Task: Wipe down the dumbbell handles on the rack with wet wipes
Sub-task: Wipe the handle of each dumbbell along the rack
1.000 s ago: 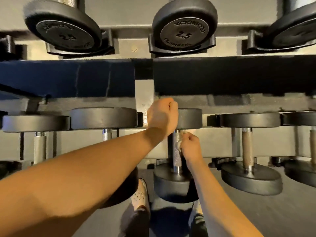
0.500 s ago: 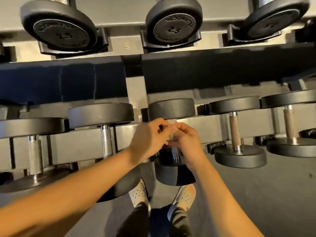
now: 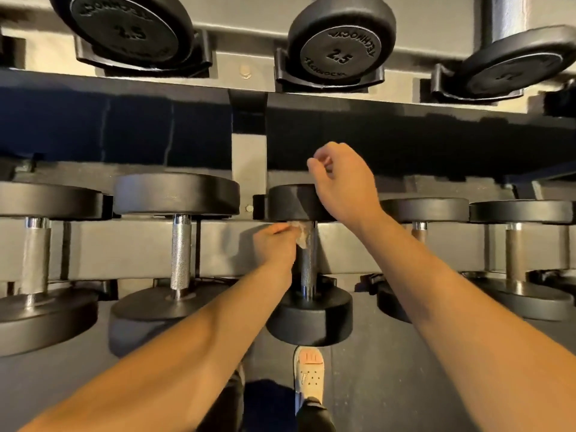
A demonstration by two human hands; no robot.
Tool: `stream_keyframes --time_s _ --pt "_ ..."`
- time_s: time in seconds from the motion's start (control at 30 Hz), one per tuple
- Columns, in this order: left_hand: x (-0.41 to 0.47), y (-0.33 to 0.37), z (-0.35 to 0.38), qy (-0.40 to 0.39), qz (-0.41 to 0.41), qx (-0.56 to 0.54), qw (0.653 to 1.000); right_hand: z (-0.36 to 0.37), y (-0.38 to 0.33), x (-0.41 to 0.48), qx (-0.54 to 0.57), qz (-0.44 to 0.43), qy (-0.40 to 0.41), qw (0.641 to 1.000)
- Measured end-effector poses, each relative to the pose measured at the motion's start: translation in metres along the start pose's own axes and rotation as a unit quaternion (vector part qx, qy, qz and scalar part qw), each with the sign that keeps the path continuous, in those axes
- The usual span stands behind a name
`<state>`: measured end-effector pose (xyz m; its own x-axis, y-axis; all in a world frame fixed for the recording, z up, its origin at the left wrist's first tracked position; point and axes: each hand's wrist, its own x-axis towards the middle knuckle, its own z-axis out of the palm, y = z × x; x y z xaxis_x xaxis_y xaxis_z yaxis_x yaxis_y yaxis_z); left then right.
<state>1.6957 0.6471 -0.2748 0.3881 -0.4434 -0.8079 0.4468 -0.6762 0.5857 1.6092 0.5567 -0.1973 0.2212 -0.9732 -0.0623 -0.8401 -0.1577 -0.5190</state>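
A small dumbbell stands in the middle of the lower rack row, its knurled steel handle [image 3: 308, 269] upright between two black heads. My left hand [image 3: 276, 244] pinches a crumpled wet wipe [image 3: 300, 236] against the top of that handle, just under the far head [image 3: 290, 202]. My right hand [image 3: 343, 182] hovers over that far head with loosely curled fingers and holds nothing that I can see.
More dumbbells stand on the lower rack [image 3: 124, 247] to either side: a steel-handled one [image 3: 180, 251] on the left and brownish-handled ones [image 3: 514, 254] on the right. Dumbbells marked 2.5 [image 3: 339, 48] sit on the upper shelf. My shoe [image 3: 310, 374] is on the grey floor below.
The wipe has passed from my right hand to my left at the handle. My right hand has lifted off the handle to above the far head, and my left hand came down.
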Motion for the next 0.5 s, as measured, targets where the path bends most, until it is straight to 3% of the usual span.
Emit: stream_keyframes --time_s 0.07,0.17,0.3,0.37,0.5 --pt "0.001 -0.002 0.010 0.020 -0.007 -0.029 0.999 0.026 0.003 0.006 -0.026 -0.012 -0.062 0.998" --pt "0.012 -0.001 0.014 0.015 -0.012 0.028 0.999 0.041 0.010 0.005 -0.092 -0.021 -0.017 0.995" --pt "0.017 0.007 0.007 -0.105 -0.067 0.065 0.990 0.042 0.012 0.006 -0.085 -0.024 -0.006 0.996" --pt "0.015 0.001 -0.002 -0.127 -0.029 0.078 0.988 0.043 0.011 0.006 -0.082 -0.019 -0.004 0.996" --pt "0.003 -0.025 -0.017 -0.085 0.123 0.150 0.977 0.042 0.010 0.005 -0.080 -0.018 -0.011 0.997"
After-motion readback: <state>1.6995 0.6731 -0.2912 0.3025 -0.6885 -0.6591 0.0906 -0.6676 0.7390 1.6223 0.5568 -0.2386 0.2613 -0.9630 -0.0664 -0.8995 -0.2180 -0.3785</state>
